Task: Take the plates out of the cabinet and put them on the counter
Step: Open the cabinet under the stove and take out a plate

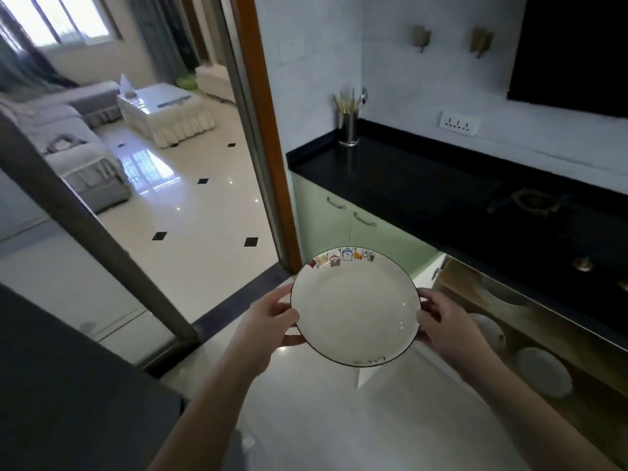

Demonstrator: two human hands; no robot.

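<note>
Black counter (424, 185) runs along the wall while the left hand (268, 321) and right hand (445, 322) pinch a white plate (355, 305) by opposite rims, clear of the open cabinet (530, 341) holding more plates, so next comes setting it down flat.

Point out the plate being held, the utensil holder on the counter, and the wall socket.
plate (355, 309): head view, centre of its white face.
utensil holder (348, 129): head view, its metal side.
wall socket (459, 123): head view, middle of its faceplate.
</note>
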